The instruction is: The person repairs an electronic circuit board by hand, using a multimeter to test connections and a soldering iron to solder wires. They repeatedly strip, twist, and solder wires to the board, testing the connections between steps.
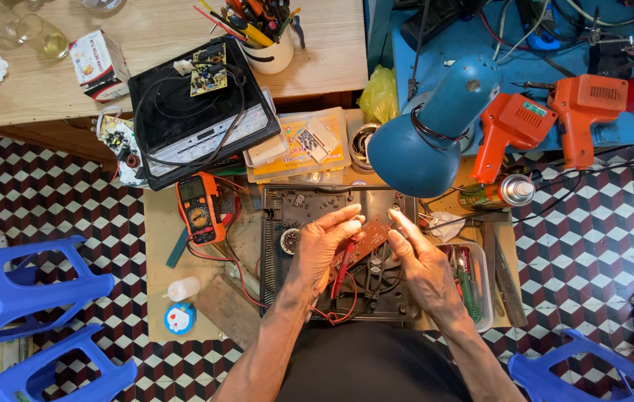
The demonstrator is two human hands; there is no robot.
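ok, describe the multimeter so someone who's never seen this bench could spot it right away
Start at the black induction cooktop lying at the wooden table's edge. Just below its front edge, left of the left hand, lies the multimeter. It is the only orange-cased handheld there, with a small screen above a round dial and red leads trailing off.

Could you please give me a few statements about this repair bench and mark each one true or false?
1. Both hands hold the brown circuit board: the left hand at its left end, the right hand at its right end. True.
2. The orange multimeter lies to the right of the hands. False: it lies to their left.
3. The blue lamp hangs above the opened black appliance. True.
4. Two orange gun-shaped tools lie on the wooden table. False: they lie on the blue surface at upper right.
5. The stools are red. False: the stools are blue.
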